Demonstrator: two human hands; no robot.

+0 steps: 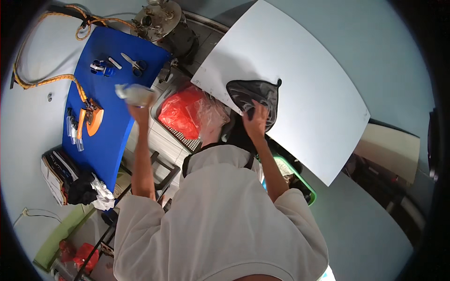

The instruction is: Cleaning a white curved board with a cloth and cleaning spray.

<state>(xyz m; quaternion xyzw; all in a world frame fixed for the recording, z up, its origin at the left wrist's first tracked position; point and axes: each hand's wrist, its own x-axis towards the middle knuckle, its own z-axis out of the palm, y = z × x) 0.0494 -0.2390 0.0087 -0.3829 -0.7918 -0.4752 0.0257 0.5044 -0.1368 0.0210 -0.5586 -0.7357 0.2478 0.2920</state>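
Note:
Over the blue board's right edge is my left hand [139, 112], raised and smeared by motion. Its fingers are closed around a whitish, partly see-through thing [133, 95], too blurred to name. At the near edge of the white table [300, 70], my right hand [257, 122] grips a black mesh pouch [241, 89] with dark piping and a small loop at its far corner. Thumb and fingers press on the fabric, and part of the pouch lies under the hand.
An orange iron [95, 119] with a cord lies on the blue board [112, 154], along with scissors [136, 65], a blue tape dispenser [102, 68] and pens [72, 129]. Between the tables, a basket [164, 122] holds red plastic [180, 112]. A metal boiler [164, 28] stands behind.

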